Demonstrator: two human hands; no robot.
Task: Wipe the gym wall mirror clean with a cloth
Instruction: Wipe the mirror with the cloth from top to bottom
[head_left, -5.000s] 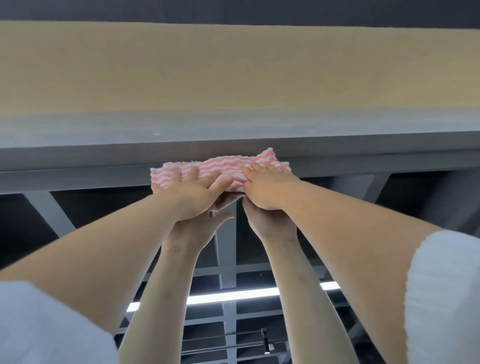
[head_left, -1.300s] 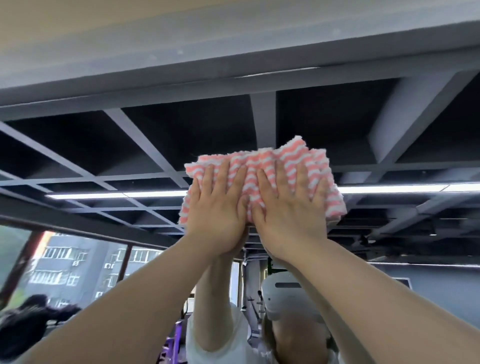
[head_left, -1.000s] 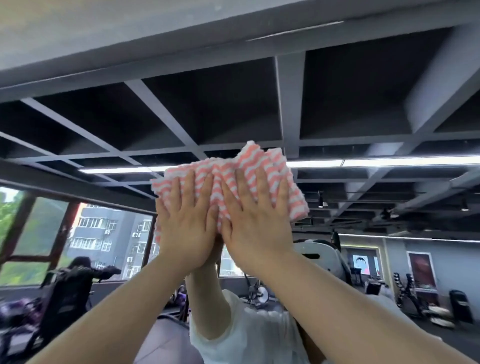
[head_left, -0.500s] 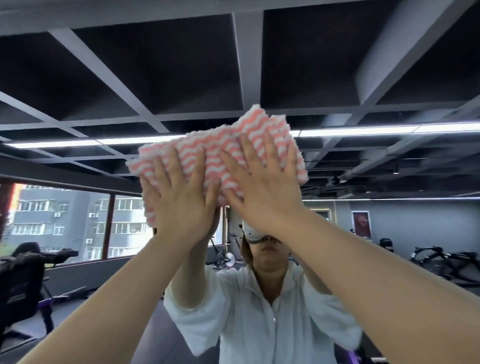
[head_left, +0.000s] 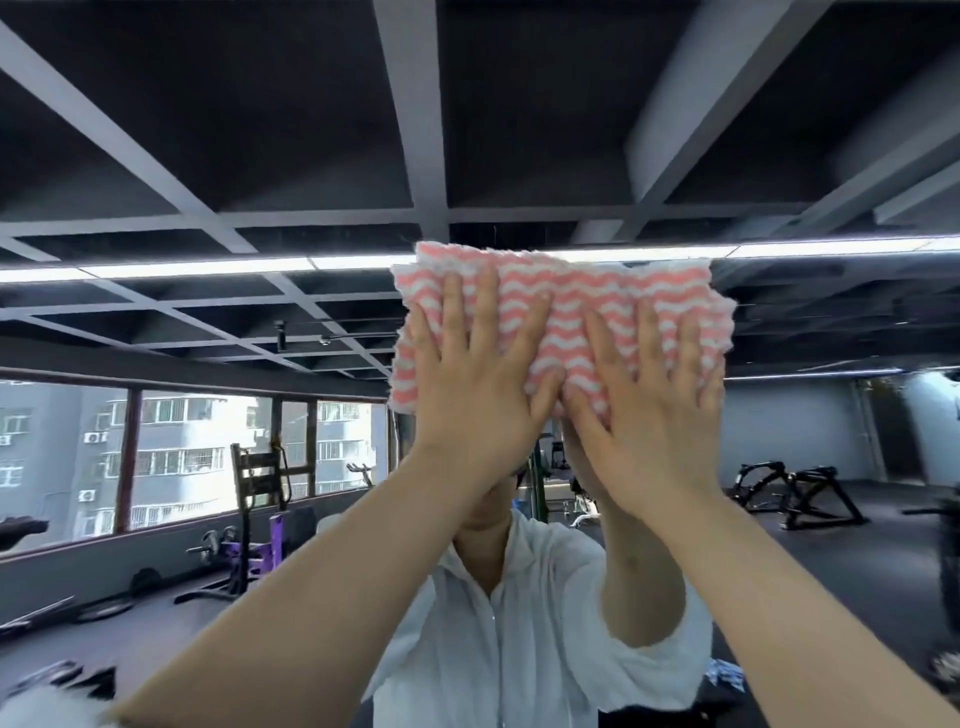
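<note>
Head view: you are facing the mirror (head_left: 156, 156) close up, and it fills the frame with the reflected gym.
Cloth: the pink-and-white wavy-striped cloth (head_left: 597, 312) is spread flat against the mirror, a little right of centre and at the height of the reflected strip light (head_left: 208, 267).
Left hand: your left hand (head_left: 478, 395) lies flat on the lower left part of the cloth, fingers straight and slightly spread, pointing up.
Right hand: your right hand (head_left: 649, 415) lies flat on the lower right part of the cloth, fingers straight and spread, pointing up.
Grip: neither hand is curled round the cloth; both palms press it against the glass with open fingers, thumbs close together near the cloth's lower middle.
Arms: both bare forearms rise from the bottom corners of the frame towards the cloth.
Reflection: a person in a white shirt (head_left: 519, 623) stands directly behind your hands, arms raised to meet yours.
Ceiling: dark panels crossed by grey beams (head_left: 410, 104) fill the upper half.
Background left: windows (head_left: 171, 457) show apartment blocks, with a purple weight rack (head_left: 260, 540) below them.
Background right: black exercise machines (head_left: 795, 488) stand on the dark floor.
</note>
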